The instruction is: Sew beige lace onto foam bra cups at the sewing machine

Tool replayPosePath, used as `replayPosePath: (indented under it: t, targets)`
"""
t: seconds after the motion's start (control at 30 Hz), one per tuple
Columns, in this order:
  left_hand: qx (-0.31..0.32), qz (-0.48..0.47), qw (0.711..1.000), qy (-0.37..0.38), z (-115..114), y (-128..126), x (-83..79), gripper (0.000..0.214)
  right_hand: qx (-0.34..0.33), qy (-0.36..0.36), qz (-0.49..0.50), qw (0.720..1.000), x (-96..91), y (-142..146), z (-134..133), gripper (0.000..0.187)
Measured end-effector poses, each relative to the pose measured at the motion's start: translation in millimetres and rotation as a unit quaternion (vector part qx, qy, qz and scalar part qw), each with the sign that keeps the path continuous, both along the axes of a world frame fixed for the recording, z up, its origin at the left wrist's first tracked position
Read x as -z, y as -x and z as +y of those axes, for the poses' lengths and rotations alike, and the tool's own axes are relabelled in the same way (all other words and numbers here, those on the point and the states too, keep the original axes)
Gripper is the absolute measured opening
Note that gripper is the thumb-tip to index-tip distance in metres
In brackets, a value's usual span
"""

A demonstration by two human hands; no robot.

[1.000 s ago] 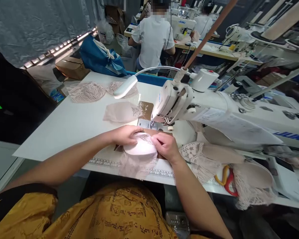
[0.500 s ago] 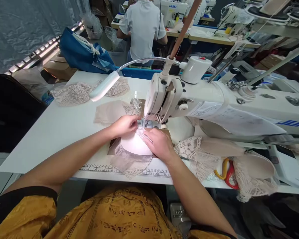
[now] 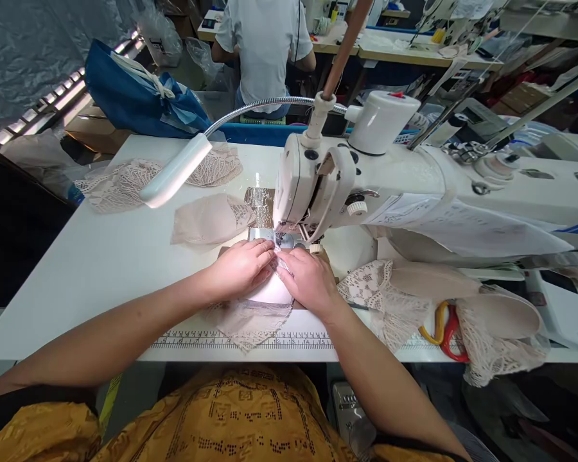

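Note:
A pale bra cup (image 3: 270,294) with lace edging lies under the head of a white sewing machine (image 3: 296,186), its upper edge close to the presser foot (image 3: 279,240). My left hand (image 3: 245,266) covers the cup's left side, fingers closed together and pressing on its lace edge. From the right, my right hand (image 3: 309,277) grips the same edge, thumb and fingers near the foot. The fingertips of both hands almost meet just in front of the needle area. Sheer lace fabric (image 3: 255,324) hangs from the cup toward the table's front edge.
More lace cup pieces (image 3: 212,219) lie left of the machine. At right are further lace cups (image 3: 414,282) and scissors (image 3: 446,330) with yellow and red handles. A lamp (image 3: 176,170) arches over the table. A printed ruler (image 3: 197,340) runs along the front edge. Another person (image 3: 264,51) sits ahead.
My left hand has come down from beside the foot and now lies over the cup, covering more of it. My right hand stays at the cup's right edge. The camera view has shifted slightly.

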State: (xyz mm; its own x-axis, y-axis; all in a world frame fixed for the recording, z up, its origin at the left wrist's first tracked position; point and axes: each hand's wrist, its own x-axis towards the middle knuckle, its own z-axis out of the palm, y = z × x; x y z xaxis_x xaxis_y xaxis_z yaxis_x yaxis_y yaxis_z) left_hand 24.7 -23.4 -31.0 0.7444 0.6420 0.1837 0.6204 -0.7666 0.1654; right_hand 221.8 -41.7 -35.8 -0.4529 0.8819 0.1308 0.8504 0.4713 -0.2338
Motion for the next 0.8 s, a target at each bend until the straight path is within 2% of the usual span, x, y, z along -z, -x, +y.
replayPosePath:
  t: [0.37,0.67,0.8]
  targets:
    - [0.034,-0.004,0.998,0.045,17.0,7.2,-0.1,0.052,0.013,0.002,-0.006,1.0,-2.9,1.0,2.1,0.027]
    - [0.063,0.051,0.993,0.08,30.8,14.9,-9.1,0.059,0.032,0.003,-0.004,0.999,-0.6,2.1,3.2,0.026]
    - [0.085,0.069,0.99,0.09,42.2,19.1,-17.3,0.054,0.033,0.004,0.002,0.999,0.3,0.4,4.2,0.026]
